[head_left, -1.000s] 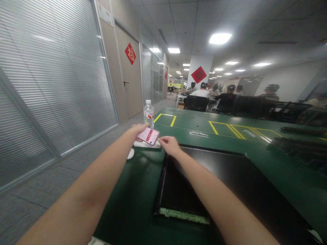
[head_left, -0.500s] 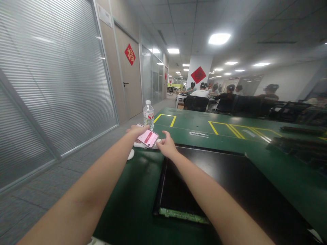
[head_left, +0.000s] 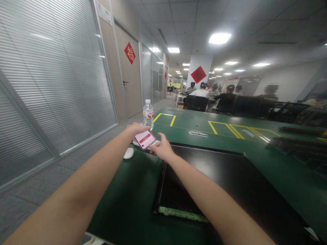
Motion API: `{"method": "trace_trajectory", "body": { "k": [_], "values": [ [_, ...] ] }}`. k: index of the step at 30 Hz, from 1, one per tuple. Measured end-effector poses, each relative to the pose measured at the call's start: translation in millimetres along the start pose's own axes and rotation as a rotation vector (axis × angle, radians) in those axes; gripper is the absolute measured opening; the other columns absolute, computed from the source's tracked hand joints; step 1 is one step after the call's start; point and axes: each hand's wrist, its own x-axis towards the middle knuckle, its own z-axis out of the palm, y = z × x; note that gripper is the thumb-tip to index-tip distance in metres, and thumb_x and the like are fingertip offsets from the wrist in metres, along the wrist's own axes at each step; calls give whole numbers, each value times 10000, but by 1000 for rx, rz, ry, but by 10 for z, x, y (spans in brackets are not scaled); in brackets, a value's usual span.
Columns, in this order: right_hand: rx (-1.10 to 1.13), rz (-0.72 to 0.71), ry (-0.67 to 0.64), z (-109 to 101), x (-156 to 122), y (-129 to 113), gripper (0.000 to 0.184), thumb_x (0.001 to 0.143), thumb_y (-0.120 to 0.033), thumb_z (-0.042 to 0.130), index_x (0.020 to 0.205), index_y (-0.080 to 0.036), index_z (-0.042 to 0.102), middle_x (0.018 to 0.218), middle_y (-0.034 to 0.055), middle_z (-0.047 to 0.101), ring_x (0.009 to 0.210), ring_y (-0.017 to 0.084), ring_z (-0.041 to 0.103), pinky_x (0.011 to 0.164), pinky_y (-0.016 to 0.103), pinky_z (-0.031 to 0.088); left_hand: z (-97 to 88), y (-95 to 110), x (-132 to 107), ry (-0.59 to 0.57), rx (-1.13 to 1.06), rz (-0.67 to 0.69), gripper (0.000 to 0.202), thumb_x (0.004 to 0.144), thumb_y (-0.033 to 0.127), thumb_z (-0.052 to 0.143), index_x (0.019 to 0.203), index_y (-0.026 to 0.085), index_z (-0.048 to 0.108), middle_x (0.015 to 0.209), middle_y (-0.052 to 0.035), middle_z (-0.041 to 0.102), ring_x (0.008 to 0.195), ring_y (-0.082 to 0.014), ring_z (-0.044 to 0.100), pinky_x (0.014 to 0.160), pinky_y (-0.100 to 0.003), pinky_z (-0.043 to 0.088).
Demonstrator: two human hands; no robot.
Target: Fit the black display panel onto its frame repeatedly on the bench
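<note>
My left hand (head_left: 136, 129) is closed around a smartphone (head_left: 145, 139), its thumb lying over the top edge. The phone is tilted, and its lit screen shows pink with a red bar. Beside the phone's lower right corner is my right hand (head_left: 164, 149), its thumb and fingers apart; whether a fingertip touches the phone I cannot tell. Beneath the phone a white object (head_left: 136, 145) is partly hidden. A white computer mouse (head_left: 128, 153) rests by my left wrist. Just beyond the phone a clear water bottle (head_left: 148, 115) with a white cap stands upright.
A large black display panel (head_left: 219, 180) with a green circuit strip (head_left: 181, 213) lies on the green table (head_left: 127, 200) under my right forearm. Yellow tape (head_left: 213, 127) marks the far part. Dark stacked parts (head_left: 298, 149) lie at the right. Several people sit at tables beyond.
The phone and my left hand have shifted slightly left and down. My right hand has followed left, nearer the phone's lower corner. More of the mouse shows.
</note>
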Motion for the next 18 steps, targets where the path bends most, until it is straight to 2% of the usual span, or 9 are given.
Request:
{"method": "trace_trajectory", "body": {
  "k": [4,8,11,13,14,16,18],
  "values": [
    [41,88,-131,95,-130,-166,973,762,-27,649,1534,-78,59,556,-73,631,460,121,577,479,205,464,-133,25,-103,-147,51,9,461,650,490,737,927,124,695,763,-142,737,626,-293,715,540,-374,600],
    [185,166,-179,210,-336,-318,988,779,-18,636,1532,-86,0,564,-60,643,471,115,598,481,185,477,-188,-30,-134,-321,74,68,351,670,465,717,809,144,690,702,-150,725,624,-321,714,498,-382,581],
    [281,198,-275,218,-441,-390,910,743,-48,683,1494,-143,178,637,-26,683,532,140,658,509,197,501,-219,-100,-149,-433,77,81,276,677,428,710,735,160,674,669,-145,711,657,-342,719,486,-381,573],
    [236,238,-343,153,-431,-414,800,735,-91,693,1433,-173,311,677,-8,697,532,159,669,487,205,488,-230,-129,-174,-446,66,90,264,688,416,705,720,156,668,680,-146,711,673,-339,723,489,-373,576],
    [171,268,-331,105,-398,-419,761,735,-116,693,1411,-175,348,677,-5,693,503,164,655,454,206,463,-229,-133,-193,-442,60,92,268,701,417,697,720,151,666,689,-148,712,679,-338,724,489,-367,576],
    [86,316,-166,6,-290,-414,646,768,-202,686,1355,-153,422,685,2,681,446,141,598,410,202,400,-205,-113,-244,-427,36,94,272,732,416,678,728,144,662,706,-152,715,692,-338,728,488,-356,577],
    [147,296,-34,-57,-159,-393,451,790,-253,675,1212,-164,542,728,-4,676,489,115,581,435,198,411,-151,-59,-311,-412,-4,114,263,756,402,669,748,140,659,727,-150,718,710,-339,731,495,-352,579]
  ]
}}
